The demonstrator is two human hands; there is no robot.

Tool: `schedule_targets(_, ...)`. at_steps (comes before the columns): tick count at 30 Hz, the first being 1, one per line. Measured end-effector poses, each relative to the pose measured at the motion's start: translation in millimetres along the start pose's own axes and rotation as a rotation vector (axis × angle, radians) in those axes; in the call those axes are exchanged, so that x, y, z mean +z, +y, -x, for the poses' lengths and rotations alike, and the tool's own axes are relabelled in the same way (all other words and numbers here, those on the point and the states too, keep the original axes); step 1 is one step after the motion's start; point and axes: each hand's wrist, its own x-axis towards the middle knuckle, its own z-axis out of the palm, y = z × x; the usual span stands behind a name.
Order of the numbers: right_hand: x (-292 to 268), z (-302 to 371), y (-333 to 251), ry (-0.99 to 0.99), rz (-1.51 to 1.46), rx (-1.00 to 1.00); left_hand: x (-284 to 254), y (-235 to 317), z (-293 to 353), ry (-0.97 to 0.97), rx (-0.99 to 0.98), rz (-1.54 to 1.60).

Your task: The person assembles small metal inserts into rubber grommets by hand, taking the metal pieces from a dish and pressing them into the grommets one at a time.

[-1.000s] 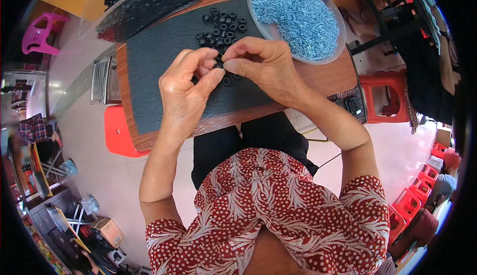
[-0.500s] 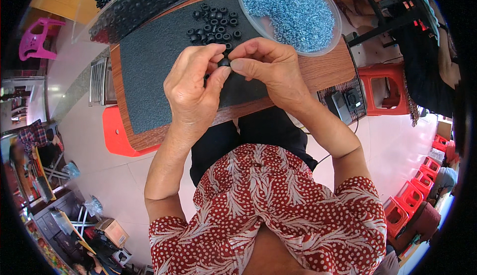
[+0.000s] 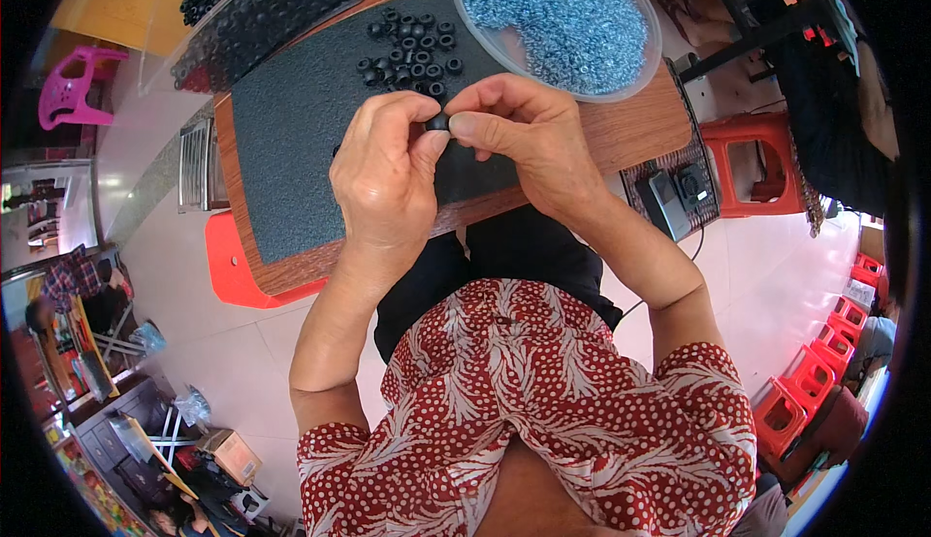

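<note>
A round black bead [image 3: 438,122] is pinched between the thumb and fingers of my left hand [image 3: 381,173]. My right hand [image 3: 531,140] is closed in a pinch at the bead's right side, thumb against forefinger. Whatever it grips there is too small to make out. Just beyond my fingertips, a loose cluster of black beads [image 3: 411,55] lies on a dark grey textured mat [image 3: 281,154]. To the right of the cluster stands a round clear tub [image 3: 656,50] of tiny light-blue beads [image 3: 572,23].
At the far left of the wooden table [image 3: 635,140] is a clear box [image 3: 276,23] full of black beads. Below the table's left edge sits a red stool [image 3: 228,266]. Another red stool [image 3: 766,169] and a shelf with dark devices [image 3: 669,205] are to the right.
The view has shifted slightly. My left hand has turned a little and moved slightly right, while both hands stay together at the black bead.
</note>
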Motion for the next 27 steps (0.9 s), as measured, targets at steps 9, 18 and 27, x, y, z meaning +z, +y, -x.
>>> schedule_targets(9, -5.0, -0.3, -4.3, -0.039, -0.074, 0.086, -3.2, -0.6, -6.0, -0.005, 0.285, -0.281)
schedule_targets(18, -3.0, -1.8, 2.0, -0.023, -0.116, 0.059, -3.4, 2.8, -8.0, -0.097, 0.270, -0.272)
schedule_targets(27, -1.3, 0.3, -3.1, 0.001, -0.122, 0.091, -1.4, -0.5, -3.9, -0.076, 0.198, -0.136)
